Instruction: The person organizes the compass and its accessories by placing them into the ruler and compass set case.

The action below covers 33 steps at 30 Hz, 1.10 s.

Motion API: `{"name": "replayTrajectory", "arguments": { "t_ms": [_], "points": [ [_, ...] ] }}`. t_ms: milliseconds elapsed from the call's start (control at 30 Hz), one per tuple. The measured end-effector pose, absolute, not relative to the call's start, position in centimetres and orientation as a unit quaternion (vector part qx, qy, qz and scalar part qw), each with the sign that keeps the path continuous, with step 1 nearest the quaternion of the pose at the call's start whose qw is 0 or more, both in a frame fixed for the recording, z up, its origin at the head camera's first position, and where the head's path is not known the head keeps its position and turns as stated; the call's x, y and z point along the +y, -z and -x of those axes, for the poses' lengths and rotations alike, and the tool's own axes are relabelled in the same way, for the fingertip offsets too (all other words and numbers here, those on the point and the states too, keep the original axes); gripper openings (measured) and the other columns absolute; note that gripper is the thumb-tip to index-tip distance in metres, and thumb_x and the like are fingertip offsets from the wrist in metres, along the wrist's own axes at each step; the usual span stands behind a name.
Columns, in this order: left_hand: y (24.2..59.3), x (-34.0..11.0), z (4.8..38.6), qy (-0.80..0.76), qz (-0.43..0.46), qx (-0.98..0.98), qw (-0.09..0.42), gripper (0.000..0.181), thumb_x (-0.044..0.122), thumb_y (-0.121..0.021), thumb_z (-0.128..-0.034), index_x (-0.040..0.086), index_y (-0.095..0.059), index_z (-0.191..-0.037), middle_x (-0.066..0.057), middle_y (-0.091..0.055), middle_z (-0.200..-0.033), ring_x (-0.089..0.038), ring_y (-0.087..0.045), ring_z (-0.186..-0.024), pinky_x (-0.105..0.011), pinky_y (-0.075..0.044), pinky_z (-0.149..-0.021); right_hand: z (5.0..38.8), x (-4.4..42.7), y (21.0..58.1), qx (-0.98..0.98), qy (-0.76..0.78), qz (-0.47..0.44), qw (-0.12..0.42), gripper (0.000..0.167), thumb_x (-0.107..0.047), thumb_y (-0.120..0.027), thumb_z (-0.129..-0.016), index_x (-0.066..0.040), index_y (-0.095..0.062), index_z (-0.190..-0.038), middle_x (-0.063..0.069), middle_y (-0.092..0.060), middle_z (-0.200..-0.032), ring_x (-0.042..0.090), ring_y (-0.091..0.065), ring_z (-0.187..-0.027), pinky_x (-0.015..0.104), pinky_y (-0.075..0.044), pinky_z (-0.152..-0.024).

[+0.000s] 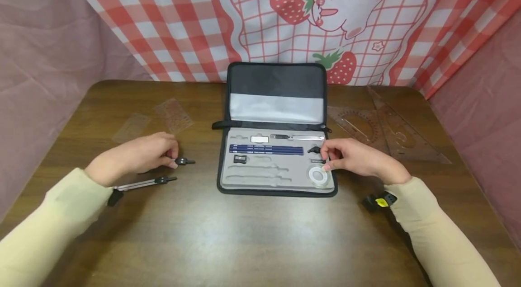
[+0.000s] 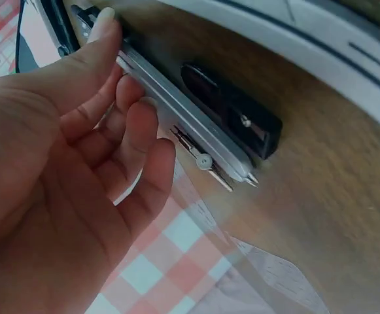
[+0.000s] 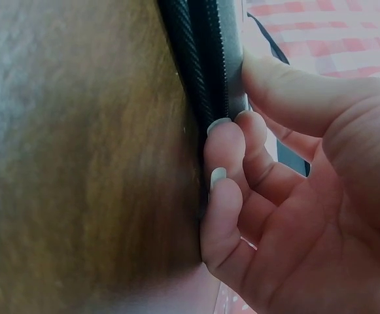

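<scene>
Head view: left hand, pinching compass, left of centre; right hand, touching zip case, right of centre, hold indeterminable. Risk: slack pinch could drop compass.

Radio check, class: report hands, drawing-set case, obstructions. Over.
Left hand pinches a compass. Right hand at case edge, grip unclear. Case open, partly filled. Second compass on table; nothing obviously blocking.
</scene>
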<state>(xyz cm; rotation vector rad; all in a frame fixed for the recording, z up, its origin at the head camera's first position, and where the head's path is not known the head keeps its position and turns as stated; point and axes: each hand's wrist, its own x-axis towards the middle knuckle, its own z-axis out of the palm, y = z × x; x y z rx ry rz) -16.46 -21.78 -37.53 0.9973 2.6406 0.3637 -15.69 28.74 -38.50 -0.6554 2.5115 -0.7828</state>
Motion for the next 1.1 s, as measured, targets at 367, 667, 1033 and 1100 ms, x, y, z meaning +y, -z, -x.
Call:
{"name": "replayTrajectory", "arguments": {
  "t_ms": [367,667,1033,1100],
  "points": [
    [37.1,-20.4,16.7,-0.153,-0.360,0.911,0.131,0.020,0.015,-0.071,-0.0939,0.017,-0.054,-0.084,0.008,-0.051,-0.077,-0.009,-0.048,-0.070,-0.031,-0.043,-0.064,15.6,28.7,38.1,0.904,0.285,0.238,0.213,0.023,-0.025,-0.080,-0.084,-0.017,-0.061,-0.094,0.000,-0.048,-0.075,0.019,-0.050,-0.073,0.032,-0.039,-0.067],
    [35.9,-15.1,16.6,-0.234,-0.404,0.876,0.123,0.011,0.014,-0.068,-0.0958,0.016,-0.058,-0.095,0.008,-0.054,-0.080,-0.010,-0.053,-0.074,-0.032,-0.046,-0.067,15.8,28.6,38.5,0.906,0.281,0.235,0.213,0.023,-0.025,-0.081,-0.084,-0.018,-0.061,-0.094,0.000,-0.049,-0.075,0.020,-0.051,-0.074,0.034,-0.040,-0.067],
    [35.3,-8.8,16.5,-0.260,-0.469,0.832,0.145,0.011,0.006,-0.061,-0.0987,0.016,-0.062,-0.102,0.004,-0.059,-0.094,-0.010,-0.056,-0.083,-0.029,-0.049,-0.076,15.7,28.5,38.5,0.908,0.280,0.233,0.208,0.023,-0.025,-0.081,-0.083,-0.017,-0.061,-0.093,0.000,-0.048,-0.073,0.019,-0.050,-0.072,0.033,-0.039,-0.066],
    [35.2,-7.9,16.4,-0.270,-0.471,0.828,0.139,0.011,0.006,-0.060,-0.0991,0.016,-0.063,-0.104,0.004,-0.060,-0.094,-0.009,-0.056,-0.082,-0.029,-0.049,-0.076,15.6,28.4,38.2,0.912,0.269,0.236,0.200,0.023,-0.023,-0.082,-0.083,-0.016,-0.062,-0.092,-0.001,-0.049,-0.072,0.018,-0.050,-0.071,0.033,-0.039,-0.065]
  ]
}}
